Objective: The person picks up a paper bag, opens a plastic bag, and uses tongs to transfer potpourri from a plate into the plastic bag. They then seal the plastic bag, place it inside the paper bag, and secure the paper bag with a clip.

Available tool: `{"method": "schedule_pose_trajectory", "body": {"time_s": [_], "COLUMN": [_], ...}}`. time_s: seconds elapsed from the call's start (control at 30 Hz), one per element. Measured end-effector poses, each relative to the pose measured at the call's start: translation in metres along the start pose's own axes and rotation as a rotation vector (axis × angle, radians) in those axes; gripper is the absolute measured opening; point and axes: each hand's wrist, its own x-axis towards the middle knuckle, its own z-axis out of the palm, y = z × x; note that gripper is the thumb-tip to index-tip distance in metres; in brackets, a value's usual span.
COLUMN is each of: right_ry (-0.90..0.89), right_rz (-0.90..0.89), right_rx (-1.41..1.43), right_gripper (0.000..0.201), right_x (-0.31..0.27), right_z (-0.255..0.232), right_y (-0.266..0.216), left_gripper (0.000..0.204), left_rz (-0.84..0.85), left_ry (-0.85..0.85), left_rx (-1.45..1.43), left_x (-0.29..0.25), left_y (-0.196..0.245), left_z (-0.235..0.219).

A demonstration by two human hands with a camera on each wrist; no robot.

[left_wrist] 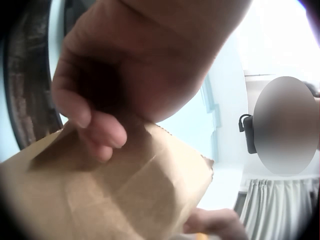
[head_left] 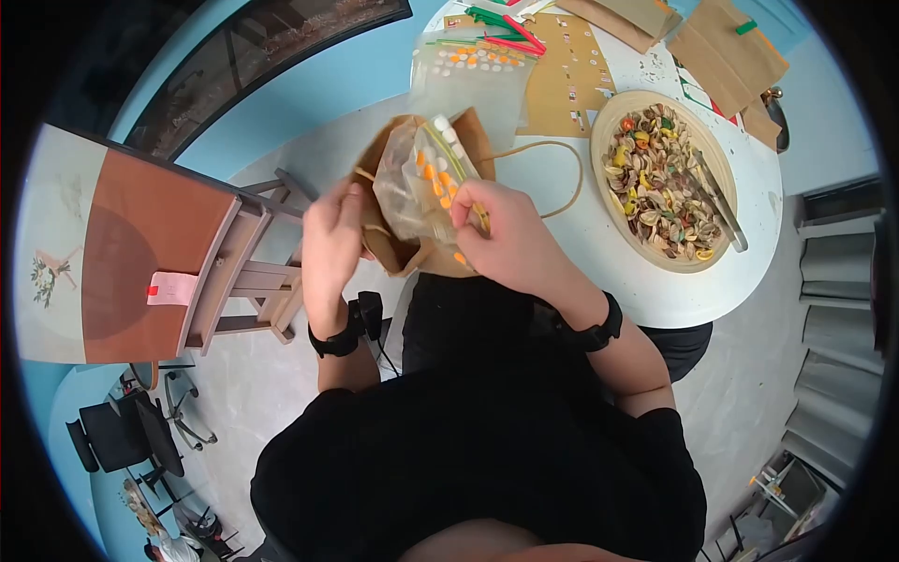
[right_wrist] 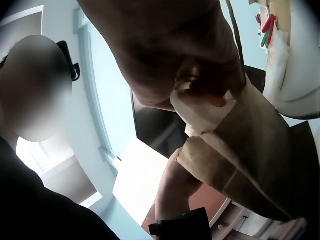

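In the head view, a brown paper bag [head_left: 476, 140] with twisted handles stands open at the table's near left side. Inside its mouth sits a clear plastic zip bag [head_left: 398, 192] with orange and white dots, its zip edge turned upward. My left hand [head_left: 330, 234] grips the paper bag's left rim; the left wrist view shows its fingers curled over the brown paper [left_wrist: 115, 195]. With curled fingers, my right hand [head_left: 510, 234] pinches the near end of the zip edge. Paper and shadow partly hide that pinch in the right wrist view.
On the white table [head_left: 637, 295], a round tray [head_left: 611, 206] bears mixed dried pieces, with metal tongs [head_left: 721, 201] across it. Behind lie dotted plastic bags [head_left: 468, 89], red and green strips [head_left: 510, 37], a sticker sheet [head_left: 562, 84] and paper bags [head_left: 730, 56]. Wooden furniture [head_left: 253, 272] stands left.
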Motion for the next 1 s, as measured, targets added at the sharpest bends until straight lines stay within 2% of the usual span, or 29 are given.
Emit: {"method": "schedule_pose_trajectory", "body": {"time_s": [0.1, 0.13, 0.27, 0.3, 0.4, 0.43, 0.5, 0.53, 0.57, 0.6, 0.7, 0.8, 0.83, 0.87, 0.93, 0.97, 1.0], "right_ry": [0.021, -0.036, -0.306, -0.387, -0.198, -0.153, -0.065, -0.071, -0.076, -0.079, -0.098, -0.155, -0.176, -0.195, -0.315, -0.373, -0.310], "right_rz": [0.021, 0.042, 0.138, 0.169, 0.018, -0.054, -0.199, -0.131, -0.061, 0.010, -0.048, -0.048, -0.058, -0.069, 0.105, 0.192, 0.134], "right_rx": [-0.022, -0.054, -0.135, -0.140, -0.234, -0.229, -0.215, -0.187, -0.158, -0.130, -0.220, -0.305, -0.301, -0.297, -0.223, -0.188, -0.282], "right_gripper": [0.008, 0.009, 0.018, 0.021, 0.036, 0.041, 0.050, 0.050, 0.050, 0.050, 0.047, 0.046, 0.046, 0.046, 0.046, 0.046, 0.045], "right_x": [0.014, 0.016, 0.020, 0.020, 0.016, 0.015, 0.012, 0.012, 0.012, 0.012, 0.013, 0.013, 0.013, 0.013, 0.014, 0.014, 0.012], "right_z": [0.003, 0.003, 0.001, -0.001, 0.001, -0.003, -0.019, -0.026, -0.031, -0.034, -0.016, -0.008, -0.009, -0.011, -0.018, -0.021, -0.020], "right_y": [0.007, 0.013, 0.031, 0.033, 0.031, 0.028, 0.018, 0.013, 0.009, 0.007, 0.029, 0.027, 0.028, 0.027, 0.018, 0.014, 0.018], "left_gripper": [0.031, 0.031, 0.030, 0.031, 0.032, 0.032, 0.032, 0.031, 0.032, 0.032, 0.033, 0.033, 0.033, 0.035, 0.039, 0.040, 0.041], "left_rz": [0.184, 0.236, 0.029, 0.032, 0.331, 0.119, 0.054, 0.019, 0.058, 0.080, 0.135, 0.126, 0.038, 0.026, -0.003, -0.003, -0.003], "left_ry": [-0.082, -0.101, 0.119, 0.080, -0.142, -0.115, 0.028, 0.100, 0.115, 0.043, -0.197, -0.171, -0.098, -0.021, 0.109, 0.087, 0.062], "left_rx": [0.161, 0.230, 0.002, 0.109, 0.322, 0.349, 0.090, -0.039, -0.038, 0.006, 0.051, -0.015, -0.084, -0.096, -0.402, -0.217, -0.033], "left_x": [-0.004, -0.003, 0.009, 0.007, 0.005, 0.006, 0.018, 0.021, 0.017, 0.014, 0.010, 0.014, 0.016, 0.022, 0.023, 0.021, 0.018], "left_y": [-0.001, -0.002, -0.005, -0.001, -0.009, -0.007, -0.016, -0.019, -0.014, -0.010, -0.013, -0.015, -0.012, -0.012, -0.008, -0.008, -0.008], "left_z": [0.006, 0.008, -0.002, -0.003, 0.002, -0.007, -0.017, -0.019, -0.015, -0.007, 0.007, 0.007, 0.000, -0.012, -0.014, -0.012, -0.010]}}
